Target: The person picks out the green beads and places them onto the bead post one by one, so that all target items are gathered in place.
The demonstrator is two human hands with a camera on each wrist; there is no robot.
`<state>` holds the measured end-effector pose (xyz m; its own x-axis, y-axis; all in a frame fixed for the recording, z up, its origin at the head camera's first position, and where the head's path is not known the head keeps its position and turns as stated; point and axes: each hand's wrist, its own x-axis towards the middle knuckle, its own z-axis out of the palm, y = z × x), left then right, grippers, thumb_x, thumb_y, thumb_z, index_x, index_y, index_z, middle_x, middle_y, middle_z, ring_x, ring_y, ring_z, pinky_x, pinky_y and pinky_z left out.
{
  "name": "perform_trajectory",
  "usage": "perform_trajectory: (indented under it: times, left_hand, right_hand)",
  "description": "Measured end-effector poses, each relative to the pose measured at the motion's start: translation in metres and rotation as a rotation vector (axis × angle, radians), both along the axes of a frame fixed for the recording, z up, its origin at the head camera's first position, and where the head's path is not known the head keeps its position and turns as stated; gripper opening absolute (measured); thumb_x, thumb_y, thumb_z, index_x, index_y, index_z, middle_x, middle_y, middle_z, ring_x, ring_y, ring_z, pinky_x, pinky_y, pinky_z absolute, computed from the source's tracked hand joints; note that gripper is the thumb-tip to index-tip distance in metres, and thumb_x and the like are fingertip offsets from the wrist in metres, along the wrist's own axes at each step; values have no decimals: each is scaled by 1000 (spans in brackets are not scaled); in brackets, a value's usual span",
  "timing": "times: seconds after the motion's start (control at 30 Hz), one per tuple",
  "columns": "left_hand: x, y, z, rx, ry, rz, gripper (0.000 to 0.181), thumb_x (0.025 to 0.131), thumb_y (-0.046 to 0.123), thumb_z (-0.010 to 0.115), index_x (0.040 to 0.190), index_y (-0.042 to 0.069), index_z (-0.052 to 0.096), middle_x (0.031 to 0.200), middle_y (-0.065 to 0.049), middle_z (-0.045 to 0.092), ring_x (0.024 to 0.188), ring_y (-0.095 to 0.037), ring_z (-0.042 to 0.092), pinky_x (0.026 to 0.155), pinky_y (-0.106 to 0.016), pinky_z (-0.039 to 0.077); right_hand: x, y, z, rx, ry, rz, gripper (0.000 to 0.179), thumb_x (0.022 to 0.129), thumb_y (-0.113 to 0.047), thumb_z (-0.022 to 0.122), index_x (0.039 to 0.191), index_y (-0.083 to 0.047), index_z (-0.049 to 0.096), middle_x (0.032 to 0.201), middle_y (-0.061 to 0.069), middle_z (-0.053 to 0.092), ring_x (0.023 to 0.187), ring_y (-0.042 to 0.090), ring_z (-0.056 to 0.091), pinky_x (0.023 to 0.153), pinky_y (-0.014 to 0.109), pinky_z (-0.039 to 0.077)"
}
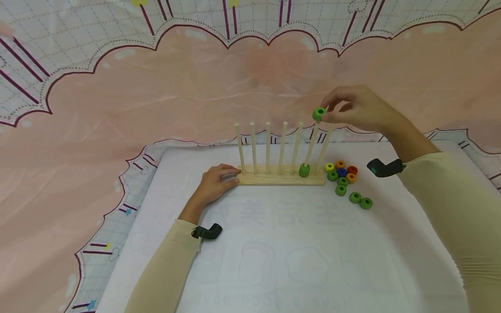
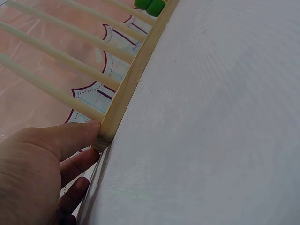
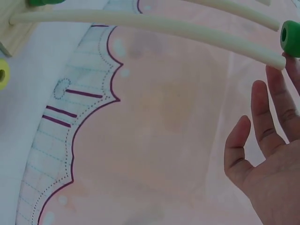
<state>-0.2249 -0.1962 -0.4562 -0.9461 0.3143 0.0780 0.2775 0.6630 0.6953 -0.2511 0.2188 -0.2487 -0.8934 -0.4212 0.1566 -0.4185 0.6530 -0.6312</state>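
A wooden peg stand (image 1: 279, 179) with several upright pegs stands on the white tabletop. My left hand (image 1: 214, 182) holds the left end of its base; in the left wrist view the thumb (image 2: 77, 136) lies on the wood and a finger sits at the end. Up over the second peg from the right, my right hand (image 1: 358, 106) pinches a green bead (image 1: 318, 114) between thumb and fingers. That bead (image 3: 291, 38) is close to the peg tips in the right wrist view. Two green beads (image 2: 149, 5) are stacked low on the same peg.
Right of the base lie loose beads: a yellow one (image 1: 329, 167), a red one (image 1: 352, 170), a blue one (image 1: 342, 172), orange ones (image 1: 351, 178) and several green ones (image 1: 355, 198). Beyond the table edge hangs a pink patterned cloth (image 1: 188, 87).
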Motion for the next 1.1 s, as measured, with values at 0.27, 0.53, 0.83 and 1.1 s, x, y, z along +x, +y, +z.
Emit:
perform_trajectory:
  times: [0.27, 0.53, 0.83, 1.1]
  left_hand:
    - [-1, 0, 0, -9, 7, 2, 36, 94, 32, 75, 128, 22, 73, 136, -3, 66, 133, -35, 52, 114, -61, 25]
    - [-1, 1, -1, -11, 23, -5, 36, 94, 31, 75, 129, 22, 73, 136, -4, 66, 133, -35, 52, 113, -62, 25]
    - [-1, 1, 1, -2, 22, -10, 36, 94, 32, 75, 128, 21, 73, 136, -4, 66, 133, -35, 52, 113, -62, 26]
    - [0, 1, 1, -17, 14, 2, 36, 94, 32, 74, 129, 21, 73, 137, -4, 66, 133, -35, 52, 115, -62, 25]
  right_hand:
    - [-2, -3, -3, -13, -65, 2, 30, 96, -31, 73, 117, -11, 68, 115, 5, 63, 112, 19, 52, 103, 52, 45]
    - [-5, -3, -6, -21, -70, 4, 28, 95, -27, 73, 118, -12, 69, 115, 4, 65, 110, 18, 53, 93, 37, 49]
    - [-4, 0, -8, 12, -69, 14, 27, 95, -27, 73, 119, -14, 69, 115, 4, 66, 110, 18, 53, 95, 38, 47]
    - [-3, 1, -8, 18, -77, 20, 27, 95, -26, 73, 119, -14, 68, 115, 3, 66, 111, 18, 52, 97, 42, 46]
